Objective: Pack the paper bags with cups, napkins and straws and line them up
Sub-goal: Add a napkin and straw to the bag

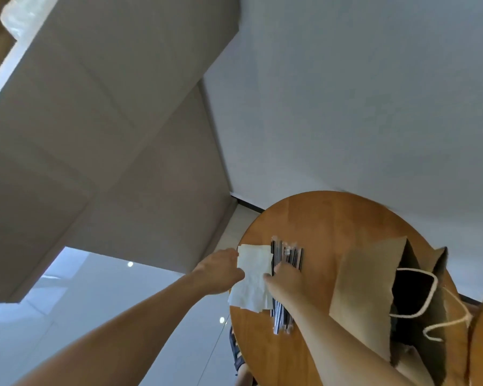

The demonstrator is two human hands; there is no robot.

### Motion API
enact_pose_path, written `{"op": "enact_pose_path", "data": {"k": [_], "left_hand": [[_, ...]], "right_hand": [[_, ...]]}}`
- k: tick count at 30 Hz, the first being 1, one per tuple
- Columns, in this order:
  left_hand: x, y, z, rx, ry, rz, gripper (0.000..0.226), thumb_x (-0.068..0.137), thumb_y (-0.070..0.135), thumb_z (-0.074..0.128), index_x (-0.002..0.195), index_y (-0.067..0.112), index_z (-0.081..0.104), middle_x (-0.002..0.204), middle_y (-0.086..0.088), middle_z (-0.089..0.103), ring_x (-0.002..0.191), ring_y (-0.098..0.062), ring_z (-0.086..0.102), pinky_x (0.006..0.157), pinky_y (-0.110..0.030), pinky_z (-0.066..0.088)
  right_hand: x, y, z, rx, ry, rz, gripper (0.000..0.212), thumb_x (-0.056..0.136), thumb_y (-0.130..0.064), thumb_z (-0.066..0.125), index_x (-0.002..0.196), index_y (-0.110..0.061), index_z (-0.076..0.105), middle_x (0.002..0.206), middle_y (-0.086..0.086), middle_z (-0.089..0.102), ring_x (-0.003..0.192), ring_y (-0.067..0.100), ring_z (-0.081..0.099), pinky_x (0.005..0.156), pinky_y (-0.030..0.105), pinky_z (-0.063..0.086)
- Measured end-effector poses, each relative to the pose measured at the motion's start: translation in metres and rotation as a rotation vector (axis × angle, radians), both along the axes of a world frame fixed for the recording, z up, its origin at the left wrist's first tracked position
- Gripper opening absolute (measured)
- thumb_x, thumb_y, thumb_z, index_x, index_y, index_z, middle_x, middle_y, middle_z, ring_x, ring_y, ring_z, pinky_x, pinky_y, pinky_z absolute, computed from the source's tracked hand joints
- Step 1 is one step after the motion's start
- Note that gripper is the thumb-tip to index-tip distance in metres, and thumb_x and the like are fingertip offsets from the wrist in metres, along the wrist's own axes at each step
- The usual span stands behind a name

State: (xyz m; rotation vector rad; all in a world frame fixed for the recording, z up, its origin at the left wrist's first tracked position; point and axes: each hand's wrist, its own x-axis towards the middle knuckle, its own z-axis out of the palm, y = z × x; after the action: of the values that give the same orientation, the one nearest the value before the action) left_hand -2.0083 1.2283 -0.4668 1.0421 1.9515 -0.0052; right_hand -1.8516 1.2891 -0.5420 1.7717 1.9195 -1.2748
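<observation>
On the wooden table (318, 218) by the wall (346, 93), the left hand (221, 271) is pinching the napkins (253, 274); the right hand (287, 280) is lying on the straws (290, 253), grip unclear.

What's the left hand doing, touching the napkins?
Touching. Head view: fingers of the left hand overlap the napkins at their left edge, no gap.

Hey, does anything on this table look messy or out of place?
The napkins are a crumpled, uneven stack at the table edge, one corner reaching the rim. The straws lie in a loose pile beside them. The paper bag looks fine.
</observation>
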Motion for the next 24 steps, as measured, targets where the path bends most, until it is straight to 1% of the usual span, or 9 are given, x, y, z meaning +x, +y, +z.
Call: {"op": "enact_pose_path", "data": {"k": [1,3,5,8,12,15,17,22,24], "left_hand": [[-0.003,-0.005,-0.006,-0.015,-0.003,0.023,0.047,0.096,0.038,0.056,0.139,0.022,0.047,0.123,0.006,0.056,0.094,-0.01,0.054,0.061,-0.013,0.038],[-0.007,-0.011,-0.017,-0.038,-0.013,0.058,0.046,0.096,0.036,0.057,0.139,0.022,0.047,0.123,0.005,0.055,0.096,-0.011,0.054,0.067,-0.017,0.044],[-0.009,-0.016,-0.026,-0.059,-0.017,0.062,0.05,0.096,0.035,0.056,0.143,0.022,0.044,0.134,0.002,0.054,0.106,-0.015,0.056,0.08,-0.022,0.049],[-0.013,-0.018,-0.033,-0.057,-0.02,0.054,0.051,0.097,0.035,0.055,0.145,0.021,0.043,0.141,0.001,0.052,0.115,-0.017,0.055,0.087,-0.025,0.047],[-0.014,-0.013,-0.04,-0.035,-0.029,0.054,0.048,0.096,0.036,0.055,0.141,0.022,0.046,0.136,0.003,0.055,0.1,-0.011,0.051,0.074,-0.019,0.043],[-0.012,-0.012,-0.043,-0.024,-0.046,0.043,0.045,0.096,0.036,0.054,0.138,0.022,0.049,0.133,0.004,0.057,0.096,-0.009,0.051,0.06,-0.013,0.036],[-0.011,-0.012,-0.044,-0.026,-0.052,0.045,0.044,0.095,0.036,0.055,0.137,0.021,0.049,0.13,0.004,0.058,0.095,-0.009,0.051,0.059,-0.013,0.035],[-0.007,-0.014,-0.043,-0.033,-0.062,0.063,0.041,0.096,0.033,0.055,0.135,0.02,0.05,0.125,0.004,0.059,0.09,-0.009,0.052,0.059,-0.014,0.037],[-0.005,-0.016,-0.042,-0.029,-0.055,0.067,0.04,0.096,0.034,0.056,0.134,0.02,0.051,0.124,0.004,0.06,0.092,-0.009,0.053,0.059,-0.012,0.035]], "right_hand": [[-0.004,-0.005,-0.011,0.003,-0.022,-0.005,0.025,0.092,-0.028,0.06,0.075,-0.015,0.047,0.062,-0.003,0.05,0.048,0.009,0.05,0.041,0.02,0.038],[-0.012,-0.013,-0.029,0.022,-0.069,-0.003,0.025,0.092,-0.037,0.061,0.092,-0.013,0.055,0.074,-0.001,0.06,0.06,0.012,0.061,0.047,0.022,0.047],[-0.017,-0.02,-0.044,0.048,-0.111,-0.018,0.036,0.09,-0.045,0.062,0.105,-0.013,0.054,0.082,-0.001,0.063,0.068,0.013,0.063,0.048,0.022,0.047],[-0.022,-0.024,-0.058,0.091,-0.172,-0.011,0.049,0.088,-0.05,0.062,0.115,-0.01,0.052,0.088,0.001,0.065,0.073,0.016,0.067,0.048,0.024,0.047],[-0.022,-0.021,-0.063,0.128,-0.219,-0.013,0.051,0.093,-0.04,0.062,0.128,-0.005,0.048,0.095,0.005,0.068,0.079,0.02,0.07,0.06,0.032,0.059],[-0.018,-0.02,-0.059,0.173,-0.218,0.004,0.034,0.096,-0.033,0.058,0.119,-0.008,0.053,0.091,0.004,0.068,0.076,0.019,0.07,0.06,0.033,0.06],[-0.015,-0.019,-0.056,0.195,-0.21,0.021,0.022,0.098,-0.03,0.054,0.109,-0.012,0.058,0.088,0.001,0.068,0.074,0.016,0.069,0.058,0.031,0.059],[-0.008,-0.017,-0.05,0.203,-0.192,0.057,0.024,0.1,-0.037,0.047,0.098,-0.021,0.065,0.081,-0.005,0.067,0.069,0.012,0.067,0.056,0.027,0.057],[-0.006,-0.017,-0.049,0.224,-0.181,0.077,0.025,0.101,-0.036,0.047,0.095,-0.023,0.067,0.08,-0.007,0.067,0.068,0.009,0.066,0.051,0.023,0.051]]}}
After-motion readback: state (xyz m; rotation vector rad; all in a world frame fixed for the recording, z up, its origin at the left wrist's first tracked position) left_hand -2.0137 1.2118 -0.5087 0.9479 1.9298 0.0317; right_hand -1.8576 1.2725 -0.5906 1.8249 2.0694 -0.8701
